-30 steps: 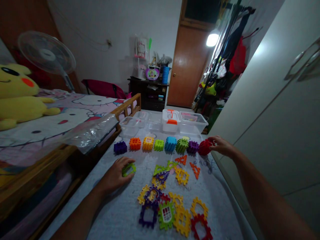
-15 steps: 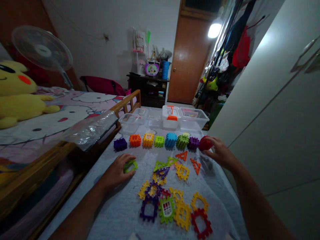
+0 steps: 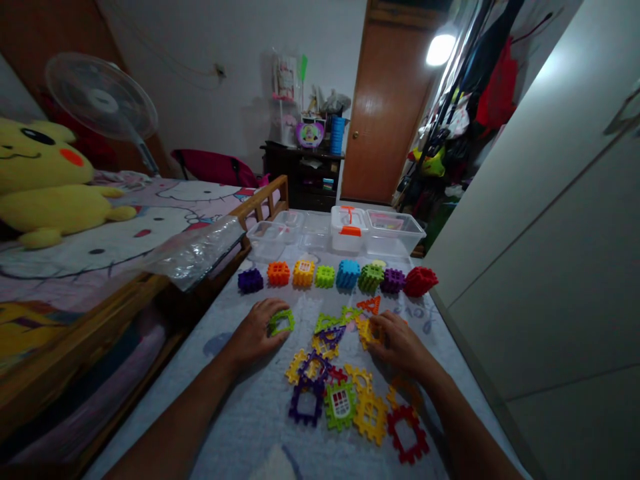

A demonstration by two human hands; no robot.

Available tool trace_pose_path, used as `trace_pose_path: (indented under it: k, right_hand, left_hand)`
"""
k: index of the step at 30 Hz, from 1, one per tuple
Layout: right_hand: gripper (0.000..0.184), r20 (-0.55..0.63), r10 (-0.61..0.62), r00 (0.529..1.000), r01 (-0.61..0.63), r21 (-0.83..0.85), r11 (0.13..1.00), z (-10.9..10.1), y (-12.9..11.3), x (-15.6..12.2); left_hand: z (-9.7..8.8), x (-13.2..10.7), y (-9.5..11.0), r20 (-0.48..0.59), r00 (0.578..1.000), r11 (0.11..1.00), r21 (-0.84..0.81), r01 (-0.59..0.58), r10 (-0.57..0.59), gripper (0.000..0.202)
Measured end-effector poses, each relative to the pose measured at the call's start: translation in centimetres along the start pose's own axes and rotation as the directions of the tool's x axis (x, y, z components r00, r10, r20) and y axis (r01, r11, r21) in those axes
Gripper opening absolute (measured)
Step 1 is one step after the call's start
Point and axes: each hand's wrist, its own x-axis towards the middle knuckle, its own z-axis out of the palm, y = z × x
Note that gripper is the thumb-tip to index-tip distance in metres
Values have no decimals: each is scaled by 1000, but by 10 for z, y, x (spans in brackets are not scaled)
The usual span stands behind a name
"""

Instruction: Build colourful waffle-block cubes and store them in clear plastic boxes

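The green frame (image 3: 291, 321) is towards the table's left edge; whether it lies flat or is slightly raised cannot be told. It looks like thin, hard plastic: probably light, stiff and not easily broken, its toothed rim giving good purchase. The outer sides seem the best hold, as the middle is open. The left hand (image 3: 259, 329) grasps it by the side, between thumb and fingers. Nearer the right edge, the right hand (image 3: 401, 339) has its fingers at a yellow frame (image 3: 363, 332); whether they pinch it is unclear. Loose pieces overlap towards the near edge, down to a red frame (image 3: 394, 431). Eight stacks (image 3: 348, 275) line the far part of the table (image 3: 240, 427), before clear boxes (image 3: 393, 243) at the far edge.
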Motion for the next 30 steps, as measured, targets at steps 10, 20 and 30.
trace_pose_path:
  k: [10,20,30]
  right_hand:
    - [32,-209,154,966,-94,269,959,-1,22,1]
    - [34,-203,189,961,-140,233,962,5,28,4]
    - [37,-208,85,974,-115,-133,984,11,28,3]
  left_hand:
    - [1,2,1,-6,1000,1000,8,14,-14,36]
    - [3,2,18,-37,999,998,55,-22,25,36]
    - [38,33,81,277,954,990,49,-131,113,63]
